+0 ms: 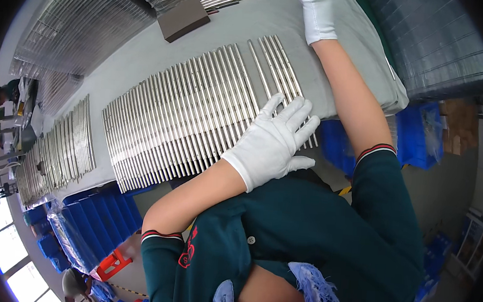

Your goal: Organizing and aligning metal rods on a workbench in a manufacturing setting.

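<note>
A long row of shiny metal rods (176, 109) lies side by side on a grey cloth-covered table (234, 28). To its right, past a narrow gap, are several more rods (272, 60). My left hand (270, 142), in a white glove, rests over the near part of these rods with its fingers spread. Its fingertips touch the rods, and the palm hides some of their near ends. My right hand (317, 15), also white-gloved, reaches to the far edge of the table. The picture's upper edge cuts off its fingers, so what they hold, if anything, cannot be made out.
A brown block (184, 19) sits behind the row, beside plastic-wrapped bundles (93, 20). Another rod group (63, 142) lies at the left. Clear plastic stacks (443, 42) stand at the right. Blue bins (106, 214) are below the table; another person (75, 285) is at lower left.
</note>
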{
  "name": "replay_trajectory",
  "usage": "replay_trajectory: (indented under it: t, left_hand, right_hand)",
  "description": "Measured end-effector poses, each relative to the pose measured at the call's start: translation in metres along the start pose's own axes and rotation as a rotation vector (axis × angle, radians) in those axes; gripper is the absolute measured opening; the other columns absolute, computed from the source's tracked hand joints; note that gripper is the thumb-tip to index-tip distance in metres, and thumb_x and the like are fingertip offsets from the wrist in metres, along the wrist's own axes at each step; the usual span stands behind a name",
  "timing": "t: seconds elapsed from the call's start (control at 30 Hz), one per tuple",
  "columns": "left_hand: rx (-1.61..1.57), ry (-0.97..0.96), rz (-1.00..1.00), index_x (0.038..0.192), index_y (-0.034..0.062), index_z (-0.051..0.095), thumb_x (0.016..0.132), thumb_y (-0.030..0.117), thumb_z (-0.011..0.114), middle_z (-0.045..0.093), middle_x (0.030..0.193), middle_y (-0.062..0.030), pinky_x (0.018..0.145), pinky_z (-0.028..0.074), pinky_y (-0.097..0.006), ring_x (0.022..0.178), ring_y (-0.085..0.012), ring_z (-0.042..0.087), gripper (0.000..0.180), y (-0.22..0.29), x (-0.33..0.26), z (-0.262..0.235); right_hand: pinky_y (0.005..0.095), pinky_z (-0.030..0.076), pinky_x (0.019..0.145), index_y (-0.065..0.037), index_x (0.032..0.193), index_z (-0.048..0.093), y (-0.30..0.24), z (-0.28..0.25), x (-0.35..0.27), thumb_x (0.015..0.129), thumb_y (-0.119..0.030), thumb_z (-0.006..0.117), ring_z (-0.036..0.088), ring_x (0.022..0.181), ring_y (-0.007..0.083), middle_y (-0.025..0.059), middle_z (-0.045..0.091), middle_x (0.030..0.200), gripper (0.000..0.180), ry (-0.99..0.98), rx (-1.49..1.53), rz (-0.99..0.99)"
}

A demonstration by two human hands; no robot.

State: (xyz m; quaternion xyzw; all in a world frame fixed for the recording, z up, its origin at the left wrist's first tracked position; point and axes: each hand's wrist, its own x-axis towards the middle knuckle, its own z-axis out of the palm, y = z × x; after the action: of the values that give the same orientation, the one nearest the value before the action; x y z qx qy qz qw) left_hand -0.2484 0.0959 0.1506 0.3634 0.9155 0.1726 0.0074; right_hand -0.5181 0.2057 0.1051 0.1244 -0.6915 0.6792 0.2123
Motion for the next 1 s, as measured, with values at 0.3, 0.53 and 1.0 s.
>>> replay_trajectory:
  t: [0.3, 0.53, 1.0]
  left_hand:
    - [0.024, -0.093, -0.020, 0.141, 0.0071, 0.049, 0.089, 0.055, 0.060, 0.044, 0.147, -0.0233, 0.115, 0.023, -0.059, 0.140, -0.0354, 0.041, 0.072, -0.005, -0.016, -0.010]
    - [0.070, -0.141, -0.080, 0.142, 0.0087, 0.047, 0.090, 0.053, 0.059, 0.045, 0.147, -0.0223, 0.115, 0.021, -0.059, 0.139, -0.0359, 0.041, 0.070, -0.007, -0.038, -0.022]
    - [-0.190, -0.035, 0.089, 0.144, 0.0043, 0.044, 0.094, 0.041, 0.059, 0.042, 0.147, -0.0238, 0.115, 0.028, -0.051, 0.139, -0.0382, 0.039, 0.063, 0.003, 0.004, -0.023]
  right_hand:
    - [0.0331, 0.042, 0.103, 0.009, 0.138, 0.047, 0.010, 0.003, 0.003, 0.094, -0.031, 0.070, 0.056, 0.120, 0.0266, 0.0207, 0.061, 0.129, 0.064, -0.003, -0.024, -0.042]
    - [0.0324, 0.043, 0.101, 0.008, 0.137, 0.048, 0.008, 0.002, 0.002, 0.094, -0.028, 0.070, 0.057, 0.116, 0.0247, 0.0178, 0.063, 0.125, 0.060, -0.042, 0.007, -0.053]
    - [0.0323, 0.043, 0.101, 0.007, 0.136, 0.050, 0.019, 0.002, 0.004, 0.095, -0.024, 0.069, 0.057, 0.114, 0.0229, 0.0147, 0.063, 0.124, 0.055, -0.049, 0.052, -0.050]
